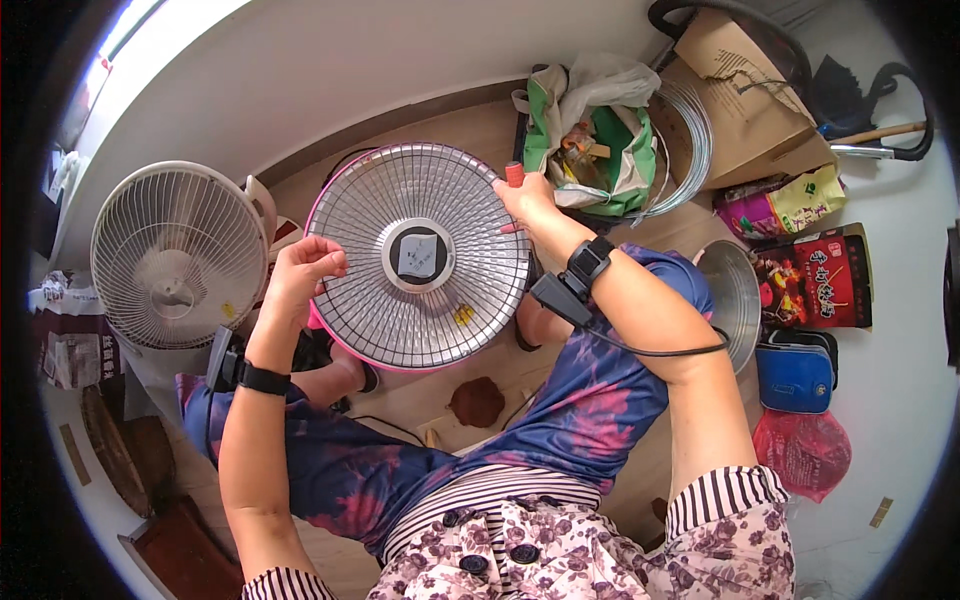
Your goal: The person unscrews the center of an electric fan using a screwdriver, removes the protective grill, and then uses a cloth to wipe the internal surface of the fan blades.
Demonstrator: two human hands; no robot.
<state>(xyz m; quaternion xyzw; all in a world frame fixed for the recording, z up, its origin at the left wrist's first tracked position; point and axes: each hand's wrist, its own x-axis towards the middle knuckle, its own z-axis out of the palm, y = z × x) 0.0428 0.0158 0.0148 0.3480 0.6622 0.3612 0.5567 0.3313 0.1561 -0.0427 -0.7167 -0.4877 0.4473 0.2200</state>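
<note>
The round silver heater with a pink rim and thin wires (418,256) is by the feet, toward the far edge of the pale floor (408,398). The left hand (305,272) presses thumb and fingers together; I can't tell if they pinch anything. The right hand (532,202) curls round a short red handle (515,174). A bumping arm could tip the heater.

Above the white fan (178,265), bright light came in at a window (112,30). A plain white wall (350,60) stretched from there past the right of the fan, with 1 brown baseboard (390,122) along its foot. Pale beige flooring (640,450) spread right of the fan. Below the fan sat 2 brown wooden pieces (185,545), their kind unclear.
</note>
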